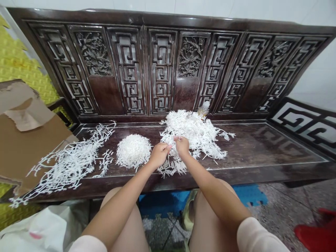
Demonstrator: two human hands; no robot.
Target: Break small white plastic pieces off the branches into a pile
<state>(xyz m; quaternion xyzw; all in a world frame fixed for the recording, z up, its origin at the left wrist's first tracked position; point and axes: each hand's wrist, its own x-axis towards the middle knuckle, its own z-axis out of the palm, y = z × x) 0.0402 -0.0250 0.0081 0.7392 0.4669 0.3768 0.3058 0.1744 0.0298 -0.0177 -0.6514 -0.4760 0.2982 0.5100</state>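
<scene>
My left hand and my right hand are close together at the front of a large heap of white branched pieces, which look like plastic. The fingers of both hands are closed in a pinch. A small white branched piece seems to be between the fingertips, though it blends into the heap behind. Left of my hands sits a round mound of small white pieces. Farther left, a spread of long, bare white branching stems reaches over the seat's front edge.
Everything lies on a dark carved wooden bench with a tall backrest. A small clear bottle stands behind the heap. Torn cardboard leans at left, above a whitish bag. Blue foam mat and a red object are on the floor.
</scene>
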